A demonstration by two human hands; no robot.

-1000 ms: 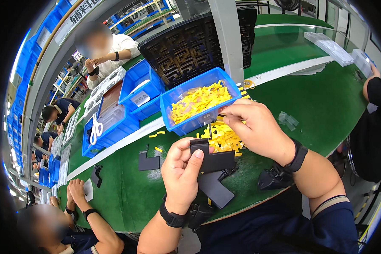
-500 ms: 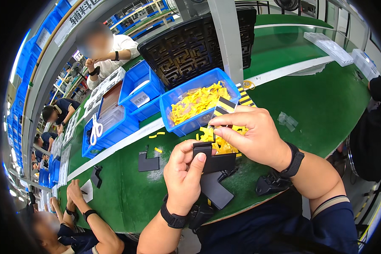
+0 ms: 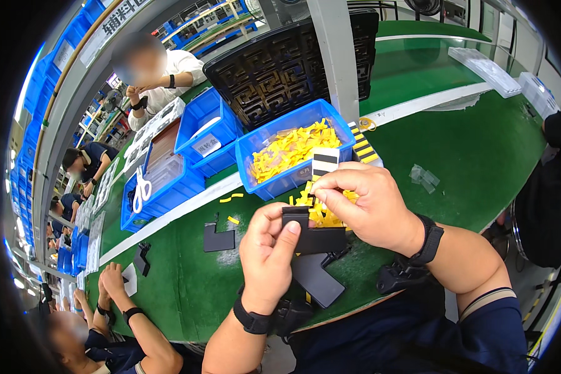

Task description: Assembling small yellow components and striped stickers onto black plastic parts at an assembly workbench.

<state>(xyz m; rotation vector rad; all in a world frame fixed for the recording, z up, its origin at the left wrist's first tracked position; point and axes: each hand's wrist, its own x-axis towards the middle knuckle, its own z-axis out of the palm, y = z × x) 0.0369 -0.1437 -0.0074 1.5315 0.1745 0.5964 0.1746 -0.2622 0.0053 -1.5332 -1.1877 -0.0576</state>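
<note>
My left hand is closed on a flat black L-shaped part, its thumb pressed on the upright arm. Just to the right, my right hand pinches something small and dark by the part's inner corner. A white strip with black bars rises from the right-hand fingers; its lower end is hidden. Beneath the held part, a second black part lies on the green table. Yellow scraps are heaped behind my hands.
A blue bin of yellow pieces stands behind the heap, beside a grey post. Another black L-shaped part lies left. White scissors hang on a blue box. A co-worker's hands are at the lower left.
The barred strip has swung from leaning right to nearly upright. My right fingers have shifted slightly down, and the L-shaped part has moved a little left in my left hand.
</note>
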